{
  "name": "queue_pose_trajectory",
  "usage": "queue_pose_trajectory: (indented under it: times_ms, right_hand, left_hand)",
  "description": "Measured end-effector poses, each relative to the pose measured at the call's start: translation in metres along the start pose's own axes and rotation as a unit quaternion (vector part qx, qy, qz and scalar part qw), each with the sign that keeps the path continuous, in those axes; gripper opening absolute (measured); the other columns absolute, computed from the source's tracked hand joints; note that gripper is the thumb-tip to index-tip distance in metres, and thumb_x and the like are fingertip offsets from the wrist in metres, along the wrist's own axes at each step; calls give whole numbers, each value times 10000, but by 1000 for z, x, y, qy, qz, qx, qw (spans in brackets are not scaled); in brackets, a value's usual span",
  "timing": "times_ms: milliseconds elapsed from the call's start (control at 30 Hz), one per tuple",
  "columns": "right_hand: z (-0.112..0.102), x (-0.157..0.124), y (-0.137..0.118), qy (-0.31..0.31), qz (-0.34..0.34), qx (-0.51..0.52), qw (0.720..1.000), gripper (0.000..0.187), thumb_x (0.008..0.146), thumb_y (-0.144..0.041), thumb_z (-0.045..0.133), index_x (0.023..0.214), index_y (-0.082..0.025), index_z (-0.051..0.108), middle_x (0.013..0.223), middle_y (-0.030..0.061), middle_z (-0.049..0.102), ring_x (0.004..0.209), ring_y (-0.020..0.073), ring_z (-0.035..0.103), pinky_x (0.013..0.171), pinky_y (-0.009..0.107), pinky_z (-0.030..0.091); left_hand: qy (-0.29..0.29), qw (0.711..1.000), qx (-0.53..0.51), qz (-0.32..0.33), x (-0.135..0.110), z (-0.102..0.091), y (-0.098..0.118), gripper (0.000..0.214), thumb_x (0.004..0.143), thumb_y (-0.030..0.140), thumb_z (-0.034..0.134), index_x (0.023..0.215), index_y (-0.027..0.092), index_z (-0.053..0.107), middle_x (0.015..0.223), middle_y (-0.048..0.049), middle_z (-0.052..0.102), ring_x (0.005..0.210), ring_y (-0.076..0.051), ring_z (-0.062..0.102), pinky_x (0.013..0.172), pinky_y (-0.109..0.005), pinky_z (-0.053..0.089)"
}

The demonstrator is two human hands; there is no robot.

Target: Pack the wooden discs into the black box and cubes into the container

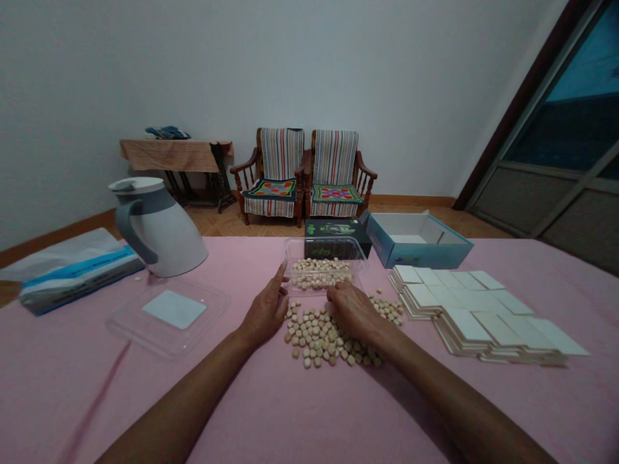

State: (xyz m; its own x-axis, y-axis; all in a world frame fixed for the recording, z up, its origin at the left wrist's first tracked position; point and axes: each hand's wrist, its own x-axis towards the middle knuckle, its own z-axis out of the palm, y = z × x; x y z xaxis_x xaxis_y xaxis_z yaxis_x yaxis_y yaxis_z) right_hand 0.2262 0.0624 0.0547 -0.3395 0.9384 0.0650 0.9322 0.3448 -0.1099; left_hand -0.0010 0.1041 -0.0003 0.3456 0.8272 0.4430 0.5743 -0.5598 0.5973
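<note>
A pile of small tan wooden cubes [316, 338] lies on the pink tablecloth [300, 412]. Behind it stands a clear plastic tray [294, 248] holding more cubes. My left hand [267, 309] rests on the cloth at the left of the pile, fingers stretched out toward the tray's left edge. Over the pile's right part, my right hand [354, 310] has its fingers curled down among the cubes just in front of the tray; what they grip is hidden.
A clear lid [169, 316] and a white jug [157, 225] are at the left, with a flat white-and-blue package [72, 267] beyond. Stacks of thin pale tiles [478, 309] lie at the right. An open blue box [418, 240] and a black box [336, 231] stand behind the tray.
</note>
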Motion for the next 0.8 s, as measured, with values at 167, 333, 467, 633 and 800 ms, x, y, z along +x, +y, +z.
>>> queue_pose_trajectory:
  times_ms: [167, 333, 467, 633, 800]
  right_hand:
    - [-37, 7, 8, 88, 2, 60, 994, 165, 822, -106, 491, 921, -153, 614, 919, 79, 606, 837, 160, 558, 716, 248, 379]
    - [-51, 19, 21, 208, 31, 66, 976, 237, 856, -120, 476, 1057, -129, 601, 1000, 111, 613, 898, 183, 558, 746, 263, 388]
    - [-35, 10, 18, 112, 34, 34, 993, 177, 857, -118, 483, 888, -159, 652, 879, 83, 648, 808, 177, 579, 688, 258, 381]
    - [-11, -1, 8, 16, 12, -68, 998, 204, 820, -62, 504, 900, -124, 681, 959, 140, 671, 949, 244, 586, 714, 285, 401]
    - [5, 0, 3, -11, 14, -93, 996, 266, 841, -29, 452, 955, -101, 680, 975, 160, 679, 932, 232, 609, 761, 295, 411]
  left_hand:
    - [-4, 1000, 6, 2, 0, -1, 0, 818, 823, 132, 471, 1508, 258, 41, 1219, -103, 553, 849, -133, 594, 833, -332, 512]
    - [-2, 1000, 6, 4, -1, -2, 2, 800, 828, 134, 464, 1507, 250, 57, 1193, -102, 559, 842, -132, 592, 823, -322, 511]
    - [-3, 1000, 10, 6, -1, -3, 3, 802, 825, 127, 459, 1507, 244, 55, 1193, -104, 560, 849, -134, 594, 825, -319, 509]
    - [-3, 1000, 9, 4, 0, -1, 0, 807, 825, 132, 471, 1507, 251, 57, 1194, -99, 559, 858, -135, 595, 836, -321, 507]
    - [-3, 1000, -1, 3, -1, 0, -4, 793, 835, 133, 462, 1506, 263, 59, 1203, -94, 555, 866, -133, 596, 844, -323, 508]
